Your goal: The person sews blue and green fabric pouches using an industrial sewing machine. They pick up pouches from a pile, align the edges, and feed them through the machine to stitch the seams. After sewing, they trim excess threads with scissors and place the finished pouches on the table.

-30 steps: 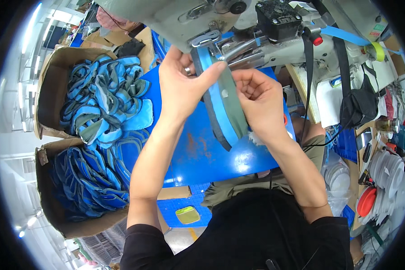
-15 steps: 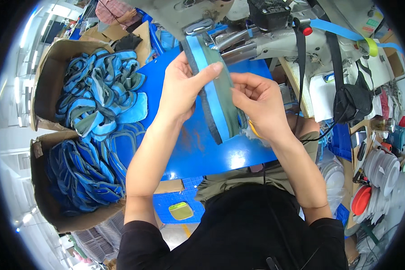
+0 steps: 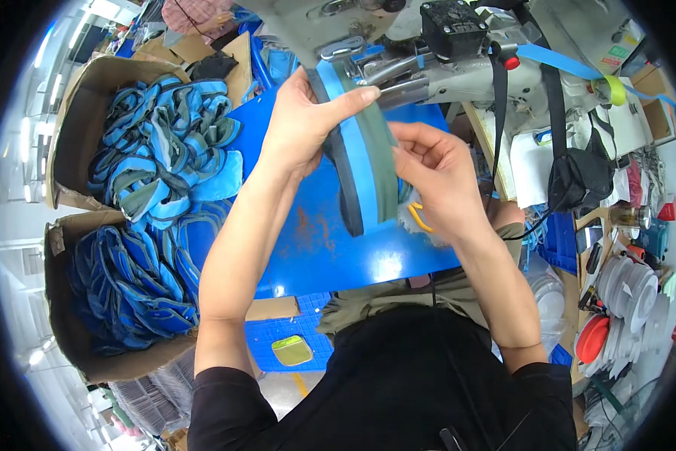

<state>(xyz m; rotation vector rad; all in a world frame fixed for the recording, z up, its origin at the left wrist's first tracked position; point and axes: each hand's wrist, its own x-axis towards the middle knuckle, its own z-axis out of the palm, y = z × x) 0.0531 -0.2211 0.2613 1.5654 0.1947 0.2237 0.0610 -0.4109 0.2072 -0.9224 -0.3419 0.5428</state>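
A striped fabric piece (image 3: pixel 362 161) in black, bright blue and grey-green hangs down from beside the presser foot of a sewing machine (image 3: pixel 458 79). My left hand (image 3: pixel 302 124) grips its upper part, the thumb lying across the blue and green bands and the fingers behind the black edge. With pinched fingers, my right hand (image 3: pixel 437 173) holds the green edge on the other side. Scissors with yellow handles (image 3: pixel 419 216) lie on the blue tabletop (image 3: pixel 308 248), partly hidden by my right hand. The needle area is hard to make out.
Two cardboard boxes stand at the left: the far box (image 3: pixel 67 154) holds tangled blue and grey strips, the near box (image 3: pixel 60 301) stacked blue panels. A blue tape (image 3: pixel 559 59) runs at the machine's right. Several white reels (image 3: pixel 631 289) stand at the far right.
The fabric's lower end has swung slightly left, and its green side faces me more broadly. Both hands keep hold, and more of the yellow handles shows. The whole view has shifted a little.
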